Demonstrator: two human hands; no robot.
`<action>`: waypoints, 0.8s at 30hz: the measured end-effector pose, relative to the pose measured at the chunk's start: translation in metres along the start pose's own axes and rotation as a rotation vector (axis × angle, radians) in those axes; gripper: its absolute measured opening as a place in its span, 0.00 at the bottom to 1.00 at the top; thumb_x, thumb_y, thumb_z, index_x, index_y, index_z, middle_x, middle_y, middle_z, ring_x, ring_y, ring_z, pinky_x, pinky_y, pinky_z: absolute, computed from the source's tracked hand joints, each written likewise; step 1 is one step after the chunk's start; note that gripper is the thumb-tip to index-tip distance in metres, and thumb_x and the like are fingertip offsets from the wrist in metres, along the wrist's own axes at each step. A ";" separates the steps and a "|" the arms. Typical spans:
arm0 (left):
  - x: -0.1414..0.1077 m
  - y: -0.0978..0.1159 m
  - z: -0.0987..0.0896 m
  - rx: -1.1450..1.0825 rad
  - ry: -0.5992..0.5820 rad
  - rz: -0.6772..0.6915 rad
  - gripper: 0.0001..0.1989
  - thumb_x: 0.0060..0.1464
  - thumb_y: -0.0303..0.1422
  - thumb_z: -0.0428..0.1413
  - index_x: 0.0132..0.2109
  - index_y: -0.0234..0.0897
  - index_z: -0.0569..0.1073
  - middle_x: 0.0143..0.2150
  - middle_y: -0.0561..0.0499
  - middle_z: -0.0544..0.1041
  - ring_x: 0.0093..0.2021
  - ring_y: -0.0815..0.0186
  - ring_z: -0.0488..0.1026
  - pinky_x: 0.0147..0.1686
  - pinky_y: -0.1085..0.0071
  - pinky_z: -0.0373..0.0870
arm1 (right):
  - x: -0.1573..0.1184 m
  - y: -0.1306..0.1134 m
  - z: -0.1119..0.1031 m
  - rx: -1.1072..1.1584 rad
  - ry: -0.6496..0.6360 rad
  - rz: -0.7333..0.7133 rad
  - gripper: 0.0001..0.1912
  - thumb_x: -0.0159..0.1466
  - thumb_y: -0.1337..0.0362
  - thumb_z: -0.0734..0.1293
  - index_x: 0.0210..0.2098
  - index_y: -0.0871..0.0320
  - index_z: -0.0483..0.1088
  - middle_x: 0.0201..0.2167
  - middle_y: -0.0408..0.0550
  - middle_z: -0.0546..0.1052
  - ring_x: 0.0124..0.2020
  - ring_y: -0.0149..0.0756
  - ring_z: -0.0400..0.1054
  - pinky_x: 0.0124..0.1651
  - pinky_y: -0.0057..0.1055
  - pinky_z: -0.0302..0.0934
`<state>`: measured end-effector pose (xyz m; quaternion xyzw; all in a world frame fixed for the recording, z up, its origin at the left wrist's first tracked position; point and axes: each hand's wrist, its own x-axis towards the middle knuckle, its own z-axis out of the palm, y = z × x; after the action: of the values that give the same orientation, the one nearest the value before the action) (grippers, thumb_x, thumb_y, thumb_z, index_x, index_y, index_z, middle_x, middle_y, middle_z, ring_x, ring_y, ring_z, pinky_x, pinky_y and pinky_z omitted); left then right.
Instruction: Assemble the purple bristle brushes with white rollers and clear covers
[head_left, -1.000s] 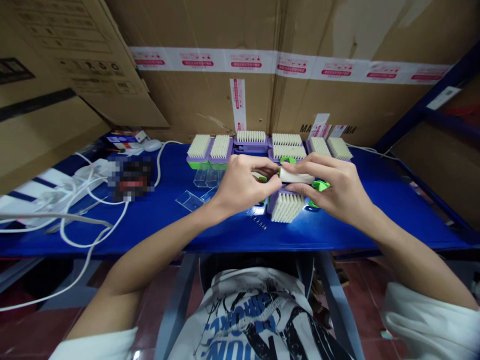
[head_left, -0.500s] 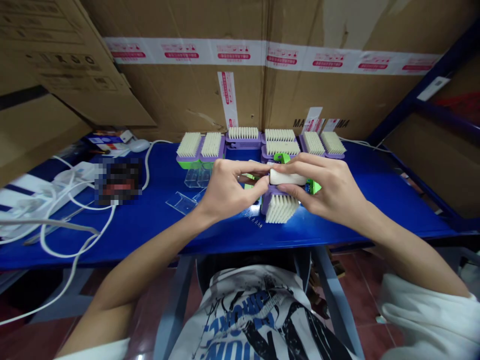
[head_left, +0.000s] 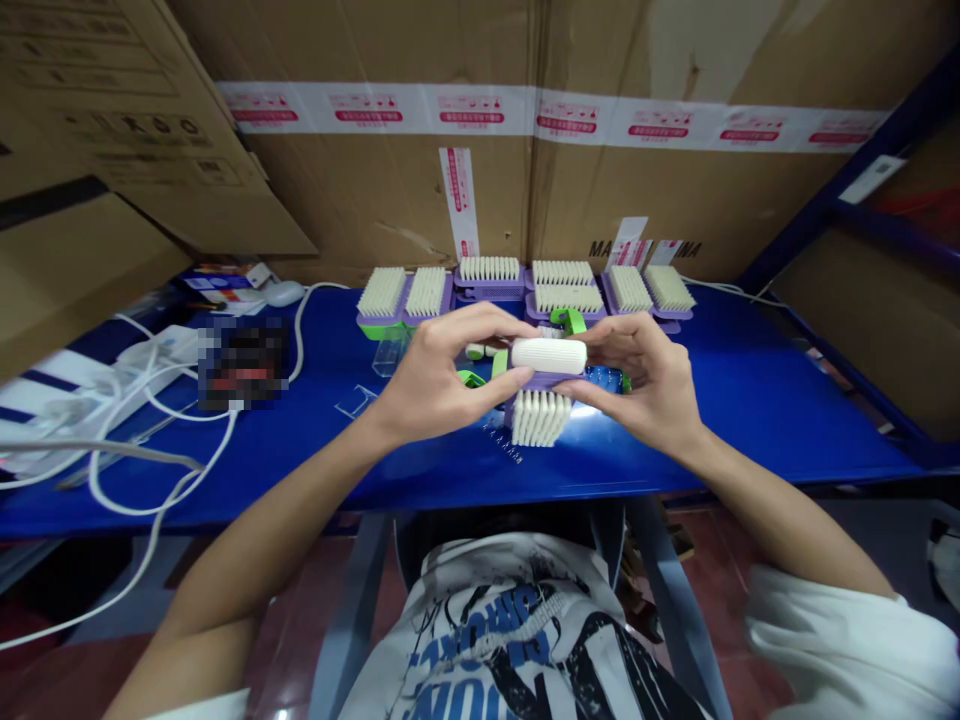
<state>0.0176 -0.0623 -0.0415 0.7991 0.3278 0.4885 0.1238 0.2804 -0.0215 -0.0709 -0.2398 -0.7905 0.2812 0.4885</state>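
Note:
Both hands hold a purple brush (head_left: 546,381) over the blue table. Its cream bristles (head_left: 540,418) point down toward me, and a white ribbed cylinder (head_left: 549,356) lies along its top. My left hand (head_left: 442,375) pinches the left end, thumb in front and fingers behind. On the right end, my right hand (head_left: 637,370) grips with its thumb low at the front and fingers above. Behind the hands, bright green parts (head_left: 568,321) show in part. Small springs or screws, too small to tell apart, lie in a row (head_left: 504,445) below my left hand.
Several purple brushes (head_left: 487,280) stand bristles-up along the cardboard wall (head_left: 360,190). Clear plastic pieces (head_left: 356,400) lie left of my left hand. White cables (head_left: 157,440) and a power strip (head_left: 45,400) cover the left side. A blue frame post (head_left: 825,215) rises at right.
The brush has shifted slightly left and turned so its white ribbed cylinder shows more fully. My right hand has moved left with it, its fingers farther off the cylinder's top.

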 end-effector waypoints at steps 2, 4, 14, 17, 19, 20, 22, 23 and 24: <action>0.005 0.003 -0.001 0.026 -0.028 0.075 0.17 0.67 0.37 0.73 0.61 0.42 0.88 0.57 0.43 0.90 0.57 0.55 0.88 0.60 0.58 0.86 | -0.002 0.001 0.005 -0.003 0.044 -0.033 0.29 0.64 0.47 0.87 0.51 0.51 0.73 0.47 0.47 0.89 0.45 0.41 0.89 0.52 0.38 0.87; 0.010 0.006 0.002 0.021 -0.065 0.116 0.16 0.70 0.38 0.71 0.62 0.44 0.88 0.58 0.44 0.90 0.57 0.56 0.88 0.60 0.59 0.86 | -0.003 0.002 0.009 -0.045 0.078 -0.078 0.26 0.65 0.47 0.87 0.49 0.51 0.75 0.43 0.45 0.88 0.41 0.40 0.87 0.50 0.39 0.86; 0.009 0.001 0.007 0.073 -0.034 0.189 0.10 0.71 0.33 0.71 0.57 0.46 0.90 0.48 0.48 0.90 0.45 0.63 0.87 0.45 0.68 0.84 | 0.009 0.007 0.015 0.002 0.061 -0.267 0.16 0.66 0.63 0.83 0.42 0.51 0.73 0.36 0.39 0.79 0.36 0.32 0.74 0.40 0.31 0.74; 0.009 0.004 0.009 0.121 -0.047 0.188 0.10 0.71 0.30 0.70 0.56 0.43 0.90 0.47 0.47 0.88 0.44 0.63 0.86 0.44 0.67 0.82 | 0.012 0.007 0.017 0.000 0.045 -0.282 0.18 0.65 0.64 0.83 0.40 0.51 0.70 0.35 0.38 0.75 0.34 0.30 0.70 0.37 0.30 0.70; 0.010 0.007 0.009 0.134 -0.055 0.186 0.10 0.71 0.29 0.70 0.56 0.43 0.90 0.47 0.46 0.88 0.45 0.62 0.85 0.45 0.66 0.81 | 0.008 0.009 0.020 0.001 0.068 -0.263 0.18 0.65 0.62 0.83 0.41 0.51 0.69 0.35 0.38 0.75 0.34 0.31 0.71 0.37 0.31 0.71; 0.010 0.008 0.009 0.141 -0.059 0.191 0.11 0.71 0.30 0.70 0.57 0.43 0.90 0.47 0.46 0.88 0.46 0.61 0.85 0.46 0.64 0.82 | 0.006 0.011 0.022 0.022 0.086 -0.241 0.19 0.65 0.61 0.83 0.44 0.50 0.70 0.36 0.38 0.75 0.35 0.31 0.72 0.38 0.32 0.73; 0.011 0.009 0.009 0.157 -0.068 0.200 0.12 0.71 0.31 0.70 0.59 0.45 0.89 0.47 0.46 0.89 0.47 0.59 0.84 0.49 0.62 0.82 | 0.000 0.014 0.025 0.087 0.114 -0.186 0.25 0.66 0.60 0.83 0.54 0.48 0.69 0.39 0.39 0.77 0.37 0.34 0.77 0.42 0.34 0.78; 0.012 0.009 0.008 0.165 -0.075 0.196 0.12 0.71 0.32 0.71 0.59 0.45 0.89 0.48 0.46 0.89 0.48 0.59 0.84 0.49 0.61 0.82 | -0.003 0.016 0.026 0.115 0.117 -0.164 0.29 0.66 0.59 0.83 0.60 0.47 0.68 0.40 0.39 0.77 0.39 0.35 0.78 0.44 0.35 0.81; 0.012 0.009 0.007 0.172 -0.083 0.186 0.12 0.71 0.32 0.71 0.59 0.45 0.90 0.48 0.46 0.89 0.47 0.59 0.84 0.49 0.62 0.82 | -0.004 0.017 0.027 0.131 0.112 -0.154 0.33 0.66 0.59 0.83 0.64 0.46 0.66 0.41 0.39 0.78 0.40 0.35 0.79 0.46 0.36 0.82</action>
<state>0.0313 -0.0602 -0.0317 0.8533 0.2875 0.4344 0.0227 0.2589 -0.0178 -0.0949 -0.1612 -0.7578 0.2803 0.5667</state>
